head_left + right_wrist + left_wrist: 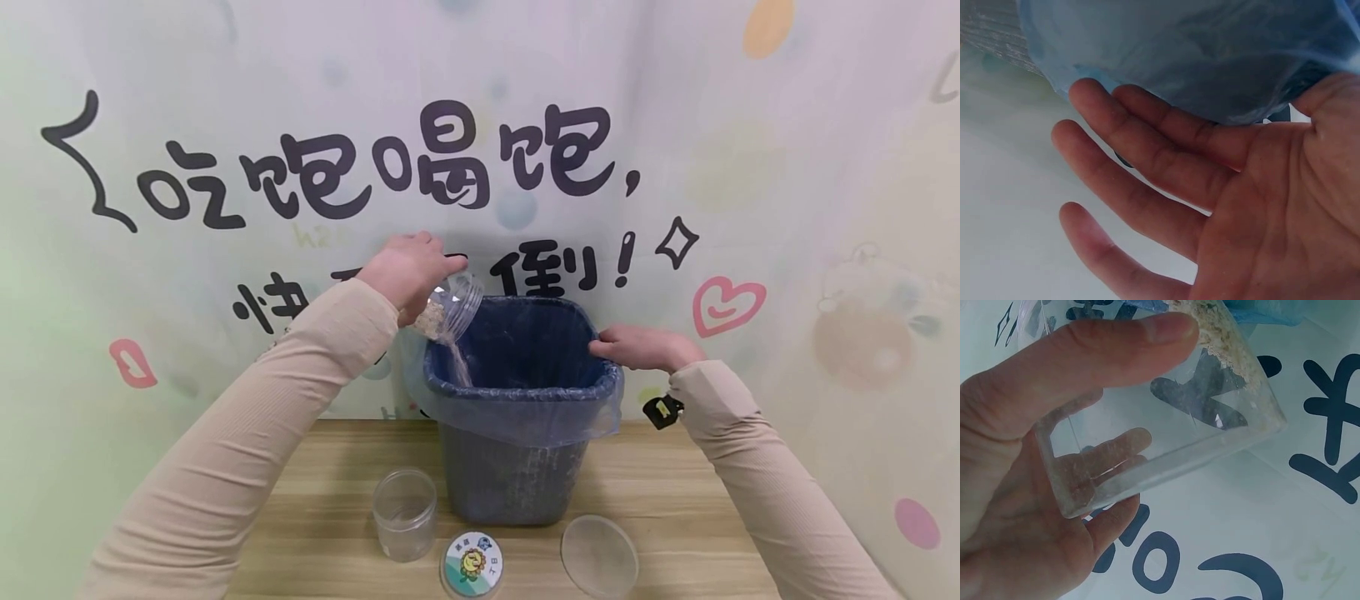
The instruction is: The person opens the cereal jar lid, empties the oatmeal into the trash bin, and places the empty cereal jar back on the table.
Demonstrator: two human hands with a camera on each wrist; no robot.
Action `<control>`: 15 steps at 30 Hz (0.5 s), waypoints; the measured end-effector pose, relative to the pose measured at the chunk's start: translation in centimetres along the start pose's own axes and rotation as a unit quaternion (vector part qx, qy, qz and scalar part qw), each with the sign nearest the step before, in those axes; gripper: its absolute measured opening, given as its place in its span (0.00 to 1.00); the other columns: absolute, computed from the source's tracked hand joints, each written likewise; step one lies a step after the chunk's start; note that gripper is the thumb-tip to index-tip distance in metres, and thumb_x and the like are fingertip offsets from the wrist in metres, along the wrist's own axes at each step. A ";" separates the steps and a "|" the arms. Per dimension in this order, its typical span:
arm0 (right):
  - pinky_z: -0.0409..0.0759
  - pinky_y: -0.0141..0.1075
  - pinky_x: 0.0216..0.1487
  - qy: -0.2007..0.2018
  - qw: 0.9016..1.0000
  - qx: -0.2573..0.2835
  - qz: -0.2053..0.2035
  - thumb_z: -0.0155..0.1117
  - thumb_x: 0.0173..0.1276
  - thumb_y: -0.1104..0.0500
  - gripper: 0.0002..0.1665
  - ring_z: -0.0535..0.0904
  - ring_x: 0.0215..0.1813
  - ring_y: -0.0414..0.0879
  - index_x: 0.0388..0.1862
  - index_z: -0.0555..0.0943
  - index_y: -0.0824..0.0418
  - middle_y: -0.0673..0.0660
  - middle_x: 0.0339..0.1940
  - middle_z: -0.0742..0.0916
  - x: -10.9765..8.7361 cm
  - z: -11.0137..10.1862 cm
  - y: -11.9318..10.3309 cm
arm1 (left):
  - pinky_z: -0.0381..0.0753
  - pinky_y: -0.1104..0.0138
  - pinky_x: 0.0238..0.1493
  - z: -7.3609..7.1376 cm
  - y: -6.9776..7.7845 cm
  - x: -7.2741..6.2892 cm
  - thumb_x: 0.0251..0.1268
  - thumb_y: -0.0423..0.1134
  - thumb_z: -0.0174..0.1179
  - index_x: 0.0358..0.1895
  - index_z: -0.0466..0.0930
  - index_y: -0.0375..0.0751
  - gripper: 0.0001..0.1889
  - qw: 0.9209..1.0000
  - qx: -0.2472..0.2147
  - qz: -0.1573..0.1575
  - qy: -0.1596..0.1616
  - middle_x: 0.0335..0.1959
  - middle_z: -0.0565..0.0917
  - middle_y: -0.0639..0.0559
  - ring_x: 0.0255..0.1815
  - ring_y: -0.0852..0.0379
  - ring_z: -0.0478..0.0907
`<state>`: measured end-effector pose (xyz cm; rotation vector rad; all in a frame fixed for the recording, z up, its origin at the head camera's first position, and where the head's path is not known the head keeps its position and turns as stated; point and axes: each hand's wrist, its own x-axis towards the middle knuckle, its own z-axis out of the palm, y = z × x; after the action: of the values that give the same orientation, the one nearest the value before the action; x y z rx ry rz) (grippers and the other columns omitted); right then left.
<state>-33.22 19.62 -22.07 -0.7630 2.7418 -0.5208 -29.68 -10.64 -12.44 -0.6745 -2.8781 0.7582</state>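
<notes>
My left hand (411,268) grips a clear plastic jar (463,302), tipped with its mouth toward a dark blue trash bin (513,483). Pale, crumbly grains (1213,328) lie along the jar's lower side, and a thin stream (459,367) of them falls inside the bin's near left rim. A translucent blue bag (517,417) lines the bin and folds over its rim. At the right rim, my right hand (645,347) holds the bin, the thumb over the edge and the fingers spread outside, against the bag. The right wrist view hides the thumb's tip.
On the wooden table (337,467), a clear plastic container (405,521) stands in front of the bin, to its left. Beside it is a round cartoon-printed lid (472,565); a translucent disc-shaped lid (600,554) lies farther right. A printed sheet (300,67) hangs behind.
</notes>
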 end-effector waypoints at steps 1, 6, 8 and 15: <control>0.69 0.39 0.34 0.000 1.000 0.002 0.000 0.42 0.75 0.55 0.16 0.70 0.30 0.46 0.32 0.71 0.64 0.53 0.25 0.72 0.0 0.0 0.0 | 0.74 0.54 0.56 0.0 0.0 0.0 0.32 0.29 0.76 0.72 0.60 0.48 0.54 1.000 0.000 -0.001 0.000 0.59 0.70 0.38 0.59 0.42 0.65; 0.68 0.38 0.33 0.001 1.000 0.001 -0.004 0.43 0.75 0.55 0.16 0.68 0.28 0.45 0.30 0.70 0.63 0.52 0.24 0.71 0.0 0.0 0.0 | 0.71 0.54 0.59 0.0 0.1 0.1 0.36 0.30 0.75 0.72 0.59 0.48 0.52 1.000 0.002 -0.001 0.000 0.60 0.70 0.38 0.60 0.42 0.65; 0.67 0.38 0.32 0.003 1.000 0.001 -0.005 0.43 0.75 0.55 0.16 0.68 0.27 0.45 0.29 0.70 0.62 0.52 0.24 0.71 0.0 0.0 0.1 | 0.71 0.54 0.59 0.0 0.1 0.1 0.37 0.31 0.75 0.73 0.59 0.48 0.52 1.000 0.006 0.000 -0.003 0.60 0.69 0.38 0.60 0.41 0.64; 0.67 0.38 0.32 0.003 1.000 0.000 -0.004 0.43 0.75 0.56 0.16 0.67 0.27 0.45 0.29 0.70 0.62 0.51 0.23 0.70 0.1 0.0 0.0 | 0.70 0.54 0.60 -0.1 0.3 0.0 0.38 0.30 0.75 0.72 0.59 0.49 0.51 1.000 0.009 -0.002 0.002 0.61 0.70 0.38 0.61 0.41 0.64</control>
<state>-33.29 19.63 -22.09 -0.7747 2.7457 -0.5247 -29.59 -10.39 -12.51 -0.6662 -2.8650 0.7799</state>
